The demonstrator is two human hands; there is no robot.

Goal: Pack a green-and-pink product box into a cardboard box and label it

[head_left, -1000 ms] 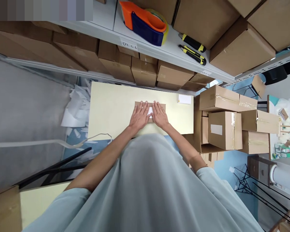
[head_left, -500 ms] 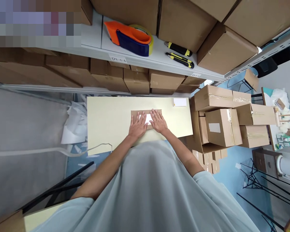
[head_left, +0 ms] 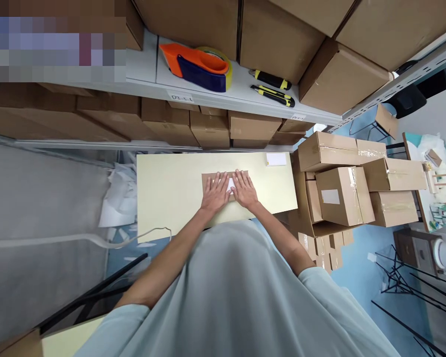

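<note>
A small flat cardboard box [head_left: 207, 179] lies on the pale yellow table [head_left: 171, 188]. My left hand [head_left: 215, 192] and my right hand [head_left: 244, 189] rest flat on its top, fingers stretched out and side by side. Between the two hands a white label [head_left: 231, 185] shows on the box. Neither hand holds anything.
A small white card [head_left: 276, 159] lies at the table's far right. The shelf above carries an orange and blue tape dispenser [head_left: 196, 61], two yellow-black utility knives [head_left: 272, 87] and cardboard boxes. Taped boxes [head_left: 338, 178] are stacked right of the table; torn paper [head_left: 117, 193] lies left.
Both hands stay pressed on the box, now slightly closer together over the label. The view has shifted a little as my head moved.
</note>
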